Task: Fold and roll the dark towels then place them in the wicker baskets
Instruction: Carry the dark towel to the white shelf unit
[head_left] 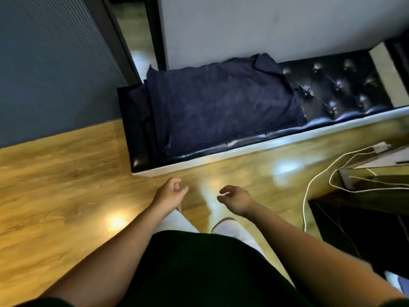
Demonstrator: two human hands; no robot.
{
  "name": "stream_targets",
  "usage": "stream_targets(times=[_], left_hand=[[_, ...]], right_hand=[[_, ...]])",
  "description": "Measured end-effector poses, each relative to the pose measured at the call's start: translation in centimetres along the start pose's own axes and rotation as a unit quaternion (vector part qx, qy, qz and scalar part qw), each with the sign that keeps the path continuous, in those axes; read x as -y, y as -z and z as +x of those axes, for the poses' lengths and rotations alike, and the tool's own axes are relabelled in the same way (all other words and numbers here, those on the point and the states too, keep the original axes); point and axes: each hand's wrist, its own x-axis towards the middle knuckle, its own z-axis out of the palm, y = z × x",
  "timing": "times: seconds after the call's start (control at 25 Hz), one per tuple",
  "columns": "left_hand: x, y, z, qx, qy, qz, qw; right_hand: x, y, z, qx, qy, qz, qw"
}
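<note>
The left hand (170, 193) hangs over the floor (66, 173), fingers loosely curled, holding nothing. Just beside it, the right hand (234, 200) is the same, relaxed and empty. Ahead of both hands and well apart from them, the towels (221, 103) lie spread on the bench (338, 89). A white cable (305, 204) runs to the right of the right hand.

I'm finding nothing legible from here: no label, brand, number or sign. The dark towels (221, 103) show plain fabric with no print I can make out, and the white plug (379, 147) to their right is too blurred to read.
</note>
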Motion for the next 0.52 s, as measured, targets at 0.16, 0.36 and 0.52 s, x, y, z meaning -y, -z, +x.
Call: stream_targets(times=[0.16, 0.36, 0.52], left_hand=[[-6.2, -2.2, 5.9, 0.049, 0.042, -0.128, 0.990], [-11.9, -4.7, 14.6, -0.005, 0.208, -0.430, 0.879], [-14.8, -4.8, 21.2, -0.080, 0.269, -0.573, 0.770]], right_hand=[[4.1, 4.0, 5.0, -0.031, -0.062, 0.297, 0.952], [6.0, 9.3, 13.9, 0.029, -0.130, 0.453, 0.882], [5.1, 16.8, 22.2, 0.036, -0.187, 0.463, 0.865]])
